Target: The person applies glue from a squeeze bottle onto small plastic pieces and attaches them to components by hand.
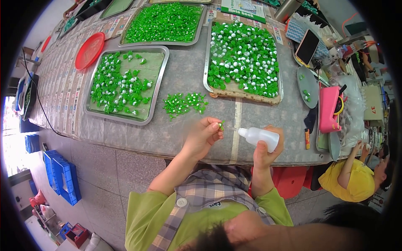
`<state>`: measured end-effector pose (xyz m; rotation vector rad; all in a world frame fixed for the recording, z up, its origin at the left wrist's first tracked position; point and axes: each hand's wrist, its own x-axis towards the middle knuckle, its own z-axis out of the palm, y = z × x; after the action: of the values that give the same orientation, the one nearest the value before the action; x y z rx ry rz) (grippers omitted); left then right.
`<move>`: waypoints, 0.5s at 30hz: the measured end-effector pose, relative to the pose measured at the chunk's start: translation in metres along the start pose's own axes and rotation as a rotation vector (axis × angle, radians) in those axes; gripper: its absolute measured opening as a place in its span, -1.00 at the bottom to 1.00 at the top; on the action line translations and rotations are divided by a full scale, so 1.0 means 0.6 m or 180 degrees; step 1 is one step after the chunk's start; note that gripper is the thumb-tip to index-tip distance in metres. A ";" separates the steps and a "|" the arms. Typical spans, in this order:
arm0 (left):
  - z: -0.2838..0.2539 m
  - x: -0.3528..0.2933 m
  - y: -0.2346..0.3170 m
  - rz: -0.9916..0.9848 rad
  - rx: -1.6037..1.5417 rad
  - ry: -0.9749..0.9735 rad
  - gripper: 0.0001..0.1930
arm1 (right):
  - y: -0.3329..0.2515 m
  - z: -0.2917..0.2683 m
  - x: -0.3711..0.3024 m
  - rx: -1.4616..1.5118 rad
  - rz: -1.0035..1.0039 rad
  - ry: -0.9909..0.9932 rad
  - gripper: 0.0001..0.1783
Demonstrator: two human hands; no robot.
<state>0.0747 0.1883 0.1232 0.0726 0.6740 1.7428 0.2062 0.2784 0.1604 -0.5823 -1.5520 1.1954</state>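
Left hand (204,136) pinched a small green piece (222,126) above grey table (182,77); right hand (271,147) gripped white squeeze bottle (258,138), nozzle (242,132) near piece. Loose green pile (181,104) lay beside metal tray (160,81).

The bottle (260,136) looks like smooth, cloudy plastic with a soft sheen. The small green pieces (176,104) look like glossy plastic, and the tray (121,119) has a smooth, shiny metal rim. The table covering (184,71) is matt, the red dish (90,51) smooth plastic, the phone (307,47) glassy, the apron (220,188) soft, matt cloth.
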 end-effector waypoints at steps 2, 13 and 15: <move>0.000 -0.001 0.000 0.0000 -0.0009 0.0004 -0.89 | 0.000 0.000 0.000 0.0035 -0.0016 -0.0014 -0.61; -0.005 -0.002 0.001 -0.0034 0.0018 0.0046 -0.86 | 0.000 0.002 0.002 -0.0032 -0.0043 -0.0061 -0.61; -0.003 0.000 0.000 -0.0043 -0.0007 -0.0006 -0.86 | -0.005 -0.002 0.005 0.0073 0.0002 0.0146 -0.60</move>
<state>0.0741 0.1877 0.1217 0.0681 0.6698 1.7303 0.2070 0.2802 0.1644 -0.5911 -1.4978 1.1910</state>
